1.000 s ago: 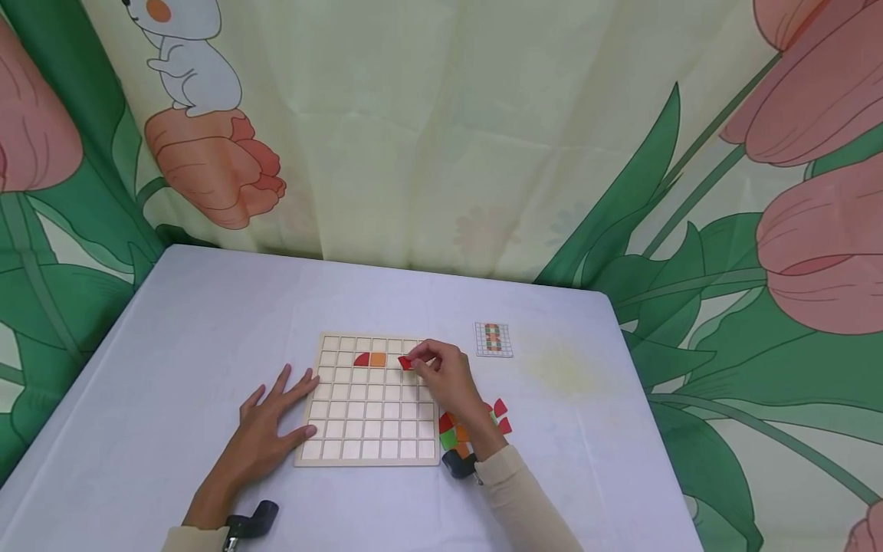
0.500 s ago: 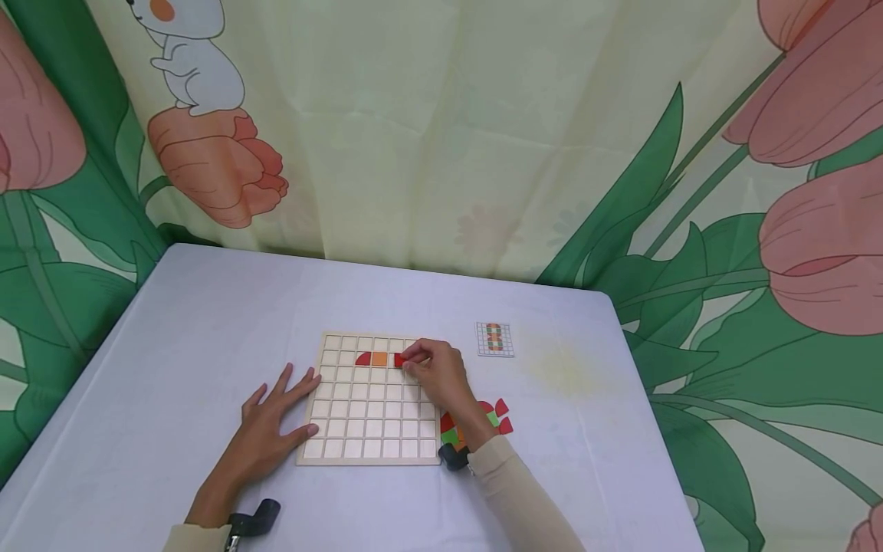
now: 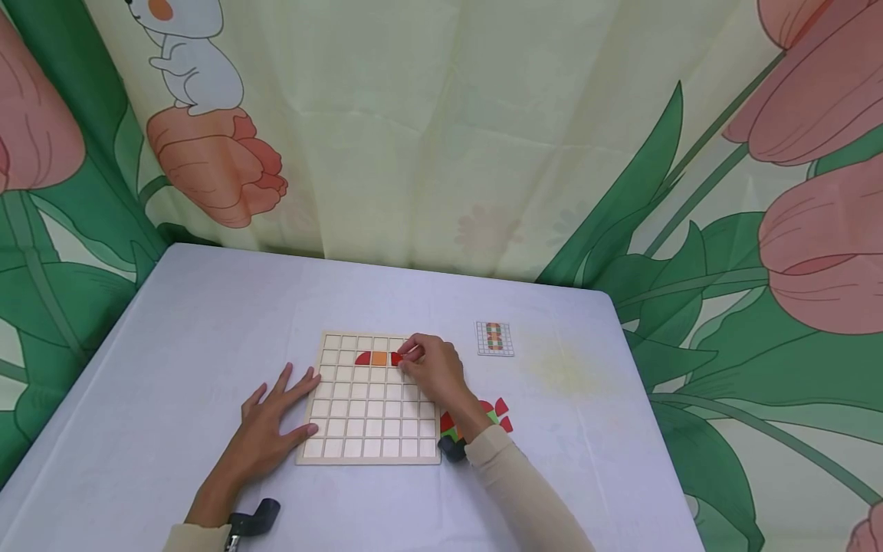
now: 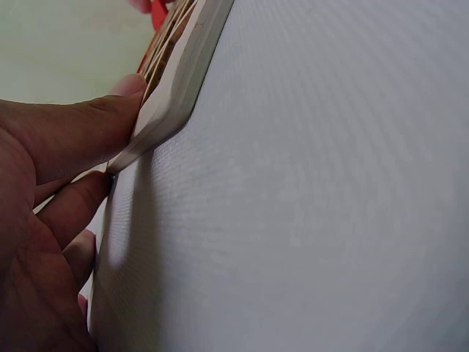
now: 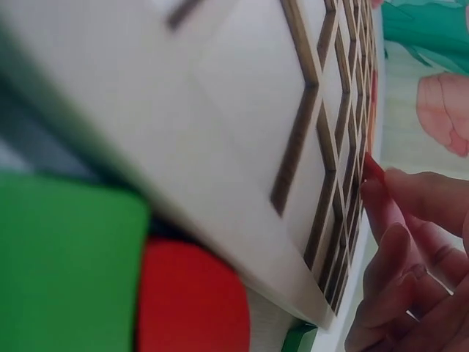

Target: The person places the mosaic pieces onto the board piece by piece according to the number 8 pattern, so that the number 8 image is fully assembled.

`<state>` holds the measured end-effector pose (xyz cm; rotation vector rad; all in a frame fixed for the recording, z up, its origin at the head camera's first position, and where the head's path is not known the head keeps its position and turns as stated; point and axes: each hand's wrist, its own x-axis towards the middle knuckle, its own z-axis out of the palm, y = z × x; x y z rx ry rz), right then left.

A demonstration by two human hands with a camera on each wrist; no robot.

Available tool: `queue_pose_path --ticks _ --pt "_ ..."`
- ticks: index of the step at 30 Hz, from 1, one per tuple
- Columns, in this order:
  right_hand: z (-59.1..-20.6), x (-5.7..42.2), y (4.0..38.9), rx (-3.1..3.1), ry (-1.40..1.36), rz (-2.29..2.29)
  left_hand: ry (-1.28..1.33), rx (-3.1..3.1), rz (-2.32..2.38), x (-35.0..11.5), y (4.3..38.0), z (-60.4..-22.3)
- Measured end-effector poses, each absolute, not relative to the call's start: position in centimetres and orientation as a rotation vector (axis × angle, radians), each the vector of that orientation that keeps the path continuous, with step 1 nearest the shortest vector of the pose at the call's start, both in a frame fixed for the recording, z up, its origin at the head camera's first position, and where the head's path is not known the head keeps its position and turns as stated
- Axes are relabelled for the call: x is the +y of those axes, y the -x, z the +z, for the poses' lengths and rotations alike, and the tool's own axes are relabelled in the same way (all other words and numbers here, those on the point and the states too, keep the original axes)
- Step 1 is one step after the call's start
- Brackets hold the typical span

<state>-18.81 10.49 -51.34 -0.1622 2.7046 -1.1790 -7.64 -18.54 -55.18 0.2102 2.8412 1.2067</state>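
Note:
A wooden grid board (image 3: 368, 461) lies on the table. In its second row from the back sit a red quarter-round tile (image 3: 363, 359) and an orange square tile (image 3: 379, 358). My right hand (image 3: 436, 369) pinches a red tile (image 3: 395, 359) between thumb and fingertips at the cell just right of the orange one; in the right wrist view this red tile (image 5: 374, 167) is tilted over the grid. My left hand (image 3: 265, 422) lies spread at the board's left edge, fingers extended, with the thumb (image 4: 91, 132) on the rim in the left wrist view.
Right of the board, partly under my right wrist, lies a pile of red, green and orange tiles (image 3: 501, 405). A small pattern card (image 3: 494, 339) is behind it on the white table (image 3: 228, 322). A printed curtain (image 3: 414, 153) hangs at the back.
My right hand has moved a little left with the red tile, bringing it to the cell beside the orange square. The left hand stays in place at the board's edge.

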Motion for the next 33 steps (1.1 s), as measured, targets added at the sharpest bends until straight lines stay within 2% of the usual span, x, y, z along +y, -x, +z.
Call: queue_pose_path --ticks 33 --pt "-51.35 10.23 19.64 2.769 0.171 -0.996 -0.206 2.835 1.192 -18.51 7.79 -55.28"
